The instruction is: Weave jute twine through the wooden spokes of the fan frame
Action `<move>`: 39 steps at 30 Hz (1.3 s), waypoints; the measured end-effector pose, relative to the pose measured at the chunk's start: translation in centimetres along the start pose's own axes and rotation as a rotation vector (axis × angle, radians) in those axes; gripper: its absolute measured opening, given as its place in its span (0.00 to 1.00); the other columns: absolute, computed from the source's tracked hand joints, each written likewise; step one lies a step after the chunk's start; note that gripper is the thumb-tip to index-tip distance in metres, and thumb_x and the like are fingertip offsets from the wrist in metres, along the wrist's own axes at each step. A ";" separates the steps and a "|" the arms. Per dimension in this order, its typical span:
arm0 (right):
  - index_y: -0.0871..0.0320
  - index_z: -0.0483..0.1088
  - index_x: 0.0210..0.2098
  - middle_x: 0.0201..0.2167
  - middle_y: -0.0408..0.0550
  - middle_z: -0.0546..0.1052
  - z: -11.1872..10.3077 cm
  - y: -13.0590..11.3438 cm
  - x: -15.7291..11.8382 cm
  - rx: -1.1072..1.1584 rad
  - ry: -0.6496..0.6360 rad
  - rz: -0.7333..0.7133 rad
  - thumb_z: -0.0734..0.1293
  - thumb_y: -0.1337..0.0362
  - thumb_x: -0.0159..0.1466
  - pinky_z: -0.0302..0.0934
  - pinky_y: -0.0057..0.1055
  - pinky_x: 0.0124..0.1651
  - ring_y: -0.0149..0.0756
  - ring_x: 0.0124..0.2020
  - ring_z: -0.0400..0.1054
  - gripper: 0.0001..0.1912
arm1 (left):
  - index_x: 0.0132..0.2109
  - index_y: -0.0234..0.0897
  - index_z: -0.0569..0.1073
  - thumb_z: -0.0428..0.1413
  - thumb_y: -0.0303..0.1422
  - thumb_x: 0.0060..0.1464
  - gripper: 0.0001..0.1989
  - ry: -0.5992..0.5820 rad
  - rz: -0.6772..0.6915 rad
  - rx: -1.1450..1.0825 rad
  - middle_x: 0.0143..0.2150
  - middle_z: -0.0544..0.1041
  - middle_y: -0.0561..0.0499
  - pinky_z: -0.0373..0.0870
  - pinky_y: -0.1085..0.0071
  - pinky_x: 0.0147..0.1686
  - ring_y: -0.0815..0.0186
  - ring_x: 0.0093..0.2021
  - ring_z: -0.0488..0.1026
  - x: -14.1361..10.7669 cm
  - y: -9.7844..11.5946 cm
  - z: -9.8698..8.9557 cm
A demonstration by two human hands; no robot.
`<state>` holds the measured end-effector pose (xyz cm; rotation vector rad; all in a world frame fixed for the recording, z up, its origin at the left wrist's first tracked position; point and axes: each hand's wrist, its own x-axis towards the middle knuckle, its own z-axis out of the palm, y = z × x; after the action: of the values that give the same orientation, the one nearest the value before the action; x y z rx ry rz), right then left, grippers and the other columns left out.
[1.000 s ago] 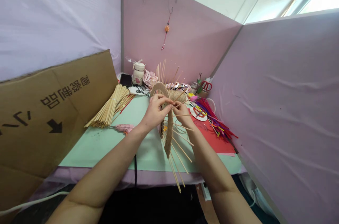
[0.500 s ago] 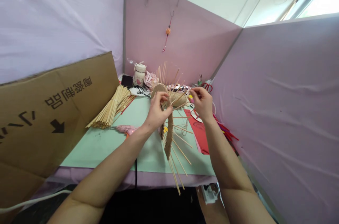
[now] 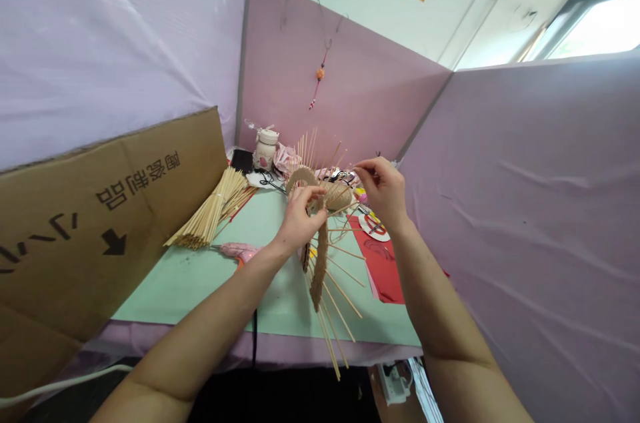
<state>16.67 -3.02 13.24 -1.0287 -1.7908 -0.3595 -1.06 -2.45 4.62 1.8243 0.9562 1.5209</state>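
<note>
Two hands, head view: your left hand (image 3: 300,216) has thumb and fingers clamped on the hoop; your right hand (image 3: 356,168), toward three o'clock, has thumb and index tips together, on what I cannot tell.
Spoked hoop (image 3: 320,269): at the clock's centre, reaching toward six, sticks fanning from it.
Twine spool (image 3: 341,197): just beyond the hoop.
Cardboard (image 3: 155,216): nine o'clock, printed 陶瓷制品 upside down; arrow (image 3: 114,243) pointing toward six; larger characters beside it.
Stick bundle (image 3: 207,209): nine, before the cardboard.
Pink glue gun (image 3: 237,250): eight.
Red sheet (image 3: 385,269): between four and five.
</note>
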 end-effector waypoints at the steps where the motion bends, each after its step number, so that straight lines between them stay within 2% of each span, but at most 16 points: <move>1: 0.55 0.72 0.32 0.29 0.45 0.74 -0.2 -0.3 0.2 -0.016 -0.003 -0.052 0.64 0.61 0.66 0.60 0.32 0.37 0.35 0.31 0.65 0.08 | 0.46 0.40 0.71 0.55 0.25 0.46 0.17 0.001 0.001 0.004 0.44 0.71 0.49 0.67 0.62 0.50 0.61 0.48 0.69 0.0 0.0 0.0; 7: 0.54 0.69 0.29 0.27 0.46 0.72 -1.2 -1.3 2.3 -0.205 -0.035 -0.302 0.65 0.59 0.66 0.57 0.35 0.38 0.37 0.31 0.63 0.10 | 0.45 0.39 0.71 0.55 0.24 0.46 0.16 -0.005 -0.003 0.027 0.44 0.71 0.48 0.67 0.61 0.50 0.61 0.49 0.69 0.0 0.1 0.2; 10: 0.54 0.69 0.29 0.27 0.47 0.70 -2.0 -1.9 3.6 -0.283 -0.121 -0.381 0.63 0.59 0.68 0.57 0.35 0.37 0.38 0.32 0.62 0.11 | 0.44 0.39 0.71 0.55 0.24 0.46 0.16 -0.015 0.006 0.037 0.45 0.71 0.49 0.67 0.62 0.50 0.61 0.48 0.69 0.1 0.0 0.2; 14: 0.54 0.71 0.36 0.31 0.49 0.71 -3.1 -2.7 5.2 -0.328 -0.297 -0.496 0.58 0.63 0.70 0.58 0.35 0.40 0.40 0.36 0.62 0.11 | 0.44 0.39 0.71 0.55 0.24 0.46 0.15 -0.012 0.011 0.047 0.45 0.71 0.49 0.66 0.62 0.50 0.61 0.48 0.68 0.0 0.0 0.2; 18: 0.55 0.71 0.37 0.33 0.50 0.72 -3.3 -2.9 6.5 -0.356 -0.324 -0.537 0.58 0.64 0.70 0.59 0.36 0.42 0.40 0.37 0.63 0.11 | 0.44 0.39 0.71 0.55 0.23 0.46 0.16 -0.011 0.013 0.053 0.44 0.71 0.48 0.65 0.61 0.51 0.60 0.48 0.67 0.0 0.1 0.4; 23: 0.56 0.71 0.32 0.30 0.48 0.72 -2.3 -2.1 7.2 -0.265 -0.248 -0.377 0.63 0.65 0.66 0.59 0.34 0.40 0.38 0.34 0.65 0.07 | 0.43 0.39 0.71 0.55 0.24 0.45 0.15 -0.013 -0.010 0.059 0.44 0.71 0.48 0.65 0.60 0.50 0.59 0.48 0.67 0.1 0.0 0.7; 28: 0.58 0.70 0.28 0.25 0.44 0.71 -0.5 0.3 5.5 -0.166 -0.170 -0.099 0.66 0.65 0.61 0.56 0.31 0.35 0.33 0.28 0.62 0.06 | 0.43 0.39 0.71 0.56 0.23 0.45 0.16 0.001 0.005 0.066 0.44 0.71 0.48 0.65 0.60 0.51 0.59 0.48 0.67 0.0 0.0 0.7; 31: 0.58 0.69 0.24 0.21 0.42 0.69 1.8 2.4 3.8 -0.059 -0.148 0.136 0.68 0.61 0.58 0.53 0.29 0.31 0.31 0.24 0.59 0.09 | 0.44 0.38 0.71 0.56 0.23 0.45 0.16 -0.003 0.007 0.077 0.44 0.71 0.48 0.64 0.59 0.52 0.58 0.49 0.67 -0.1 0.2 0.6; 34: 0.59 0.67 0.22 0.18 0.39 0.66 4.9 4.0 1.9 0.020 -0.179 0.356 0.68 0.57 0.56 0.50 0.28 0.28 0.29 0.22 0.56 0.12 | 0.42 0.38 0.71 0.57 0.24 0.45 0.15 -0.001 0.007 0.085 0.44 0.71 0.48 0.64 0.58 0.53 0.58 0.49 0.66 -0.1 0.1 0.7; 36: 0.59 0.68 0.22 0.18 0.39 0.66 7.2 4.4 0.7 0.051 -0.217 0.431 0.68 0.57 0.55 0.49 0.28 0.27 0.29 0.22 0.56 0.12 | 0.40 0.38 0.70 0.57 0.24 0.45 0.13 0.015 0.000 0.077 0.43 0.70 0.48 0.64 0.59 0.52 0.58 0.49 0.66 -0.1 0.0 0.8; 39: 0.58 0.68 0.23 0.19 0.41 0.68 9.9 4.1 -0.8 0.077 -0.283 0.462 0.66 0.59 0.56 0.51 0.27 0.27 0.29 0.22 0.58 0.10 | 0.42 0.38 0.67 0.57 0.24 0.44 0.15 0.078 -0.031 0.008 0.43 0.69 0.49 0.65 0.61 0.50 0.61 0.47 0.67 0.0 -0.4 1.0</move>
<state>13.93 5.44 7.20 -1.4487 -1.7265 0.1456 -0.16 -2.22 4.09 1.7584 1.0242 1.5813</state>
